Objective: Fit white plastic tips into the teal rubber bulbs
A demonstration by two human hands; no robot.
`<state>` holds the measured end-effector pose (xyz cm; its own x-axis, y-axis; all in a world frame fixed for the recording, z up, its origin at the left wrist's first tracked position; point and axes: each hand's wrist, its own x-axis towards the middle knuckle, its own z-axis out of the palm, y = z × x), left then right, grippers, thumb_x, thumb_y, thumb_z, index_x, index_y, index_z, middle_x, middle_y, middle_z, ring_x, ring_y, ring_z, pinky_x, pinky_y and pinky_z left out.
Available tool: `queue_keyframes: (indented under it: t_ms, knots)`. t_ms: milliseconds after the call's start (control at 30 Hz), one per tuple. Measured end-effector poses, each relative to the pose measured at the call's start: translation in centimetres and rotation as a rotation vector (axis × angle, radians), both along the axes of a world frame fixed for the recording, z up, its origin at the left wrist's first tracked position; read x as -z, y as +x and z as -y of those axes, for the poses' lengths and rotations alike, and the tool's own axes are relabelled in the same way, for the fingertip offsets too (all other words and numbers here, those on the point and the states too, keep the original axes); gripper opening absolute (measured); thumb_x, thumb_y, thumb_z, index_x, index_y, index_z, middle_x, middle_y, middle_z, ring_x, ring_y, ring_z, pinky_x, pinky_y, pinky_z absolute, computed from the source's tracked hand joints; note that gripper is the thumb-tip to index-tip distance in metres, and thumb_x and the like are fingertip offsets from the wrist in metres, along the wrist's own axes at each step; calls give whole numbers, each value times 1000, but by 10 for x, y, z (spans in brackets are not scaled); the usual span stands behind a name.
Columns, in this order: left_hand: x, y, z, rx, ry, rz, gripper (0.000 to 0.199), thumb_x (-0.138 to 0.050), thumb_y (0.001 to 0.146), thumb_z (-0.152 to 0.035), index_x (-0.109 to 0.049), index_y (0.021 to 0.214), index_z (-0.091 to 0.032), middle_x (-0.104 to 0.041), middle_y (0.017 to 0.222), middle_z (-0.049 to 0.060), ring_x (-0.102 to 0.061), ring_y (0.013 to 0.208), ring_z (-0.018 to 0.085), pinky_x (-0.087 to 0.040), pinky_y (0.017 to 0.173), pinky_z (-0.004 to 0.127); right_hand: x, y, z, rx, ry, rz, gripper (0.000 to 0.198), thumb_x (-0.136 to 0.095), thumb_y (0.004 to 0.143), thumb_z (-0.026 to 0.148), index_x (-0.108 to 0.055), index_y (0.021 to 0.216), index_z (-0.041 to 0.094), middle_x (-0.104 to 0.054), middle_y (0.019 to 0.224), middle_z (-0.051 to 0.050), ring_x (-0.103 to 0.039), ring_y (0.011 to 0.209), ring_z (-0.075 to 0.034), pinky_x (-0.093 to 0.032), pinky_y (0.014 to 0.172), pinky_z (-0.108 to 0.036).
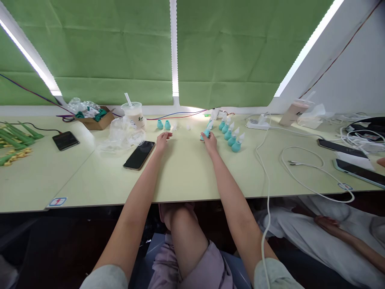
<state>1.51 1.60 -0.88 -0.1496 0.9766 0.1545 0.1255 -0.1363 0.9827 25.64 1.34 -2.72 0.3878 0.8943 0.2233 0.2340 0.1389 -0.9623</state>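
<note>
My right hand (pixel 209 141) is closed around a teal squeeze bulb with a whitish nozzle (pixel 206 133), which points up and away from me. Just to its right, several more teal bulbs with white nozzles (pixel 232 140) stand upright in rows. My left hand (pixel 163 140) rests low over the table, its fingers loosely bent and apart, with nothing visible in them. Beyond it, two teal bulbs without nozzles (pixel 164 125) stand side by side. Small clear pieces (pixel 175 127), perhaps loose nozzles, lie near its fingertips; their exact shape is too small to tell.
A black phone (pixel 139 155) lies beside my left forearm, near a crumpled plastic bag (pixel 122 134) and a drink cup (pixel 134 114). Farther left is a cardboard box (pixel 98 120). A white cable (pixel 261 160) crosses the right side; another person sits there.
</note>
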Motion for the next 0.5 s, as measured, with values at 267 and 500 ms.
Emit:
queue_keyframes:
  t_ms: [267, 500]
  knots:
    - [5, -5, -9, -10, 8, -33, 34, -43, 81, -41, -65, 85, -16, -68, 100, 10, -58, 87, 18, -42, 79, 32, -6, 5, -19, 299, 31, 344, 33, -61, 74, 29, -57, 104, 17, -59, 108, -11, -50, 106, -24, -35, 93, -36]
    - [6, -5, -9, 12, 1, -12, 33, -42, 81, -39, -64, 87, -16, -68, 101, 10, -58, 87, 18, -42, 81, 32, -24, 14, -48, 394, -22, 442, 32, -57, 78, 23, -60, 109, 14, -56, 111, -15, -47, 106, -26, -35, 91, -35]
